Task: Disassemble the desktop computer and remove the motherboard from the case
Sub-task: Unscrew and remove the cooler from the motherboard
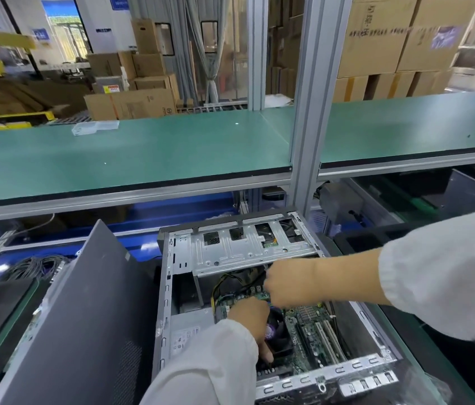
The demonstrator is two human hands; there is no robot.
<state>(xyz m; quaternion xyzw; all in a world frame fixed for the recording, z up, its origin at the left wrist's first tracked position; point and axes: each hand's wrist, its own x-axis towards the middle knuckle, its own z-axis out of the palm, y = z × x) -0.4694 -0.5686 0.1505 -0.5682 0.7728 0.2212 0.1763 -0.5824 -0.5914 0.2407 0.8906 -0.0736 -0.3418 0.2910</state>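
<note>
At about 8 o'clock in the head view, a dark grey side panel [84, 311] leans tilted against the left wall of the open desktop case [164, 302], its perforated corner nearest the camera. Behind it, at 9 o'clock, a bundle of grey cables [36, 266] lies on the lower counter [400, 325], whose green edge runs along the case's right side.

The case lies on its side at 6 o'clock, open upward. A silver drive cage [245, 247] spans its far end at 12 o'clock of the case. Below it the green motherboard [309, 334] sits seated in the case floor, with white expansion slots [329, 340] toward 4 o'clock and a black cooler fan [278, 331] near the middle.

The left hand [252, 323], in a white sleeve, reaches down from 6 o'clock onto the fan; its fingers curl down over the fan's near side, with a fingertip by the board's near edge. Whether it truly grips the fan cannot be told.

The right hand [284, 283] comes in from 3 o'clock, also white-sleeved, and is bunched into a fist just under the drive cage's edge, over the board's far end beside yellow and black wires [224, 283]. What, if anything, it pinches is hidden.

Above, a green shelf [143, 153] crosses the view, with cardboard boxes [376, 39] behind at 1 o'clock.
</note>
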